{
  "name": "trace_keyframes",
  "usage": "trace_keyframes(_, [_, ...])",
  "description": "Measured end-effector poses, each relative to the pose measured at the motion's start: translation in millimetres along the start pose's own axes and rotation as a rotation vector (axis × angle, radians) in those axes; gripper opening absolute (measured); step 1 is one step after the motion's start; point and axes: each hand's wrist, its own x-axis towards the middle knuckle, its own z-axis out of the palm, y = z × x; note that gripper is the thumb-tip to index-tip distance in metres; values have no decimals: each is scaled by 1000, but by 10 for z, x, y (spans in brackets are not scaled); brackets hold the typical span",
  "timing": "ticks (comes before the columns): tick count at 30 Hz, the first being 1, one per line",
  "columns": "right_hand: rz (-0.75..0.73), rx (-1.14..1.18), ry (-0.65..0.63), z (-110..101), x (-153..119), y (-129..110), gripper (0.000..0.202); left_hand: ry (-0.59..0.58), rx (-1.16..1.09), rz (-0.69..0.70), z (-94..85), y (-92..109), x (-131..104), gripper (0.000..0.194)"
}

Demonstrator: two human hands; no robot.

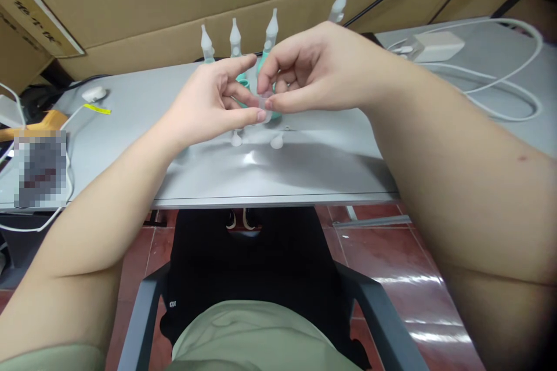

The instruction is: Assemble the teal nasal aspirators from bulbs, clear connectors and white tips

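Over the middle of the table, my left hand [215,95] and my right hand [311,72] meet at a small translucent plastic piece [264,103]. Thumb and fingers of my left hand pinch its left side, while my right thumb and fingertips grip its right side. Its exact shape is partly covered by the fingers. Behind the hands stand several teal holders with white pointed nozzles [272,28], one of them a nozzle [235,37] further left. Two small white cone-shaped tips, a left tip [236,139] and a right tip [277,141], lie just in front of the hands.
A cardboard wall [174,0] closes off the back of the grey table [270,182]. A white power adapter [438,46] with looped cable sits at the right. Leftward are a white plug-like piece [94,94], a yellow-orange tool [52,122] and cables.
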Motion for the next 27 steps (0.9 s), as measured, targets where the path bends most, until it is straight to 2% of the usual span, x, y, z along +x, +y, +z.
trace_keyframes(4, [-15,-193,-38,-82,-20,51,30,37,92,56,-64,40,-22,64])
trace_keyframes(9, [92,-470,-167,-115,5,65,24,74,142,135,-93,-9,21,68])
trace_keyframes(11, [137,-525,-187,-100,30,31,25,69,135,145,-80,-21,31,64])
trace_keyframes(16, [105,-587,-198,-86,63,33,27,47,157,123,-48,11,2,45])
trace_keyframes(21, [15,-626,-208,-103,40,132,28,53,209,128,-54,1,1,44])
trace_keyframes(27, [-52,-558,-71,-130,-53,18,24,18,301,198,-95,-38,63,26])
